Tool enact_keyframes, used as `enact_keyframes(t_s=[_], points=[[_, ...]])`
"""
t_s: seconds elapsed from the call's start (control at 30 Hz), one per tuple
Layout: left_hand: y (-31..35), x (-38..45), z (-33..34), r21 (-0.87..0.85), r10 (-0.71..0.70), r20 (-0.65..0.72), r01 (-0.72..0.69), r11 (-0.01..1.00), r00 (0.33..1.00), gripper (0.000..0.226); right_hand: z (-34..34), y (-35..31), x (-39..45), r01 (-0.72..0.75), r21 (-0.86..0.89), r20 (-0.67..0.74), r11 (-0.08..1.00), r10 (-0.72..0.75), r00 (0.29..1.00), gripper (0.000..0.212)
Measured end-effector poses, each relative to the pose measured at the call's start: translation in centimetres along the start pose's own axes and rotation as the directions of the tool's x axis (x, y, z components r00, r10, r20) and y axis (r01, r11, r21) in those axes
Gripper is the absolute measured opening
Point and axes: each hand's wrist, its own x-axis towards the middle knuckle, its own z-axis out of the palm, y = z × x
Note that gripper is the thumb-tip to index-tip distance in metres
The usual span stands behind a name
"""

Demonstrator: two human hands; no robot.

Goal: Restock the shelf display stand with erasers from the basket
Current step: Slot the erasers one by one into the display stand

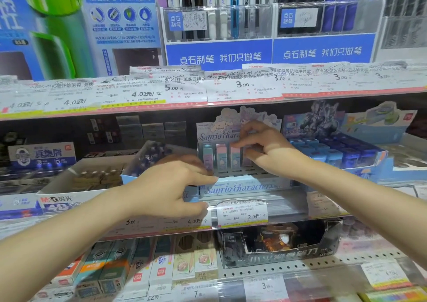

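The pastel Sanrio Characters display stand [242,187] sits on the middle shelf. Three erasers [221,157] stand upright in its back row: one blue and two pink-and-blue. My right hand [263,149] reaches over the stand. Its fingers and thumb pinch a purple eraser [246,163] at the fourth slot, and the forefinger touches the top of the nearest pink one. My left hand [171,186] grips the stand's front left corner, fingers on top and thumb underneath. Several slots in front of the row look unfilled. No basket is in view.
A blue box of erasers [335,154] stands right of the stand. To its left are a tilted dark box [152,156] and a white M&G box [76,186]. Price tags [242,211] line the shelf edge. Below sit a dark sharpener box [277,251] and pencil packs [161,262].
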Motion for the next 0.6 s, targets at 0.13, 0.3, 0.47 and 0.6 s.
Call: enact_keyframes(t_s=[0.13, 0.3, 0.47, 0.6], points=[[0.1, 0.3, -0.3, -0.030, -0.031, 0.038, 0.032, 0.999, 0.999, 0.049, -1.5, -1.3, 1.1, -0.159, 0.048, 0.106, 0.986, 0.154, 0.982, 0.024], [2.0, 1.4, -1.4, -0.147, -0.095, -0.106, 0.078, 0.986, 0.990, 0.043, -2.1, -3.5, 0.8, -0.296, 0.907, 0.213, 0.301, 0.279, 0.936, 0.012], [5.4, 4.0, -2.0, -0.658, -0.403, -0.131, 0.224, 0.719, 0.906, 0.037, -1.6, -5.0, 0.4, -0.244, 0.964, 0.264, -0.109, 0.239, 0.935, 0.024], [5.7, 4.8, -2.0, -0.845, -0.484, -0.010, 0.252, 0.473, 0.875, 0.020, -1.2, -5.8, -0.1, -0.217, 0.973, 0.231, -0.084, 0.230, 0.945, 0.005]])
